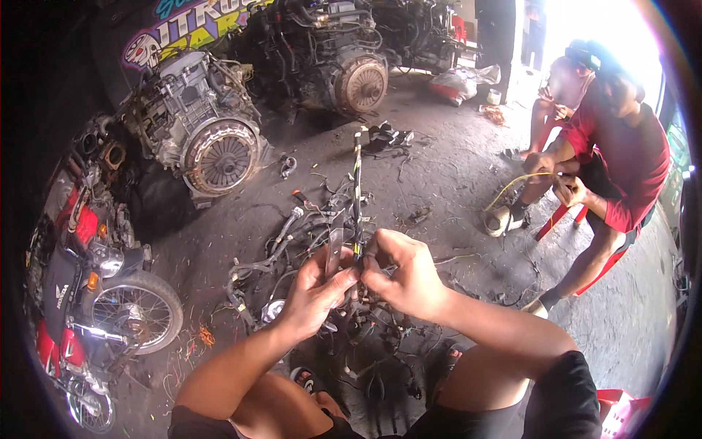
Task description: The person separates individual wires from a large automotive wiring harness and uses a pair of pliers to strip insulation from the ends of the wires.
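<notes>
In front of me a thin bundle of wires [357, 194], dark with yellow-green stretches, runs up and away from my hands. My right hand [402, 274] is closed, its thumb and forefinger pinching the near part of the bundle. Beside it my left hand [316, 293] grips a flat, worn metal blade [334, 252] that points upward. The left thumb reaches to the bundle, close to the right fingertips. Exactly where the fingers meet the wires is partly hidden. Below and around both hands, a tangled wiring harness [270, 260] with connectors lies on the floor.
Engines with round clutch covers [221, 156] stand at the far left and back. A red motorcycle [80, 285] is at the left. On the right, a seated person in a red shirt [621, 161] handles a yellow wire [515, 181]; another person sits behind. Scraps litter the dark floor [453, 190].
</notes>
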`<move>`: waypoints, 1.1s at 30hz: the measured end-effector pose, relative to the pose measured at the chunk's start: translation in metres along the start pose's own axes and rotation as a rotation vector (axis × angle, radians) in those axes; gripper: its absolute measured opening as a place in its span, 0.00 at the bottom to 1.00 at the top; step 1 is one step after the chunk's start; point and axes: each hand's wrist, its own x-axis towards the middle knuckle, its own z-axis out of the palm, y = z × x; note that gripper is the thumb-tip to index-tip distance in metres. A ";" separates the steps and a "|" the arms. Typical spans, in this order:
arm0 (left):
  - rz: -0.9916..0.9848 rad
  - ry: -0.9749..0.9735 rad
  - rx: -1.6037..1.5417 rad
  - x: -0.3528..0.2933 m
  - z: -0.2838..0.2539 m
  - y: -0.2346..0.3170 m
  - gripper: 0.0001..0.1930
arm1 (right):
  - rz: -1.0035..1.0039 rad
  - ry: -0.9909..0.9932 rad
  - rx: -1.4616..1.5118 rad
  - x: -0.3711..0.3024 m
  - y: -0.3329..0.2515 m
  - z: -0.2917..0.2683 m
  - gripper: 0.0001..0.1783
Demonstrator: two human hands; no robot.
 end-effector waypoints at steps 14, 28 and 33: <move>0.049 -0.031 0.034 0.007 -0.004 0.005 0.10 | 0.527 0.015 0.966 -0.002 0.014 0.016 0.06; -0.075 -0.059 0.004 0.010 -0.008 0.005 0.14 | 0.315 0.109 0.797 0.002 0.014 0.012 0.05; -0.075 -0.137 -0.047 0.011 -0.008 0.006 0.13 | 0.336 0.164 0.802 0.004 0.016 0.011 0.03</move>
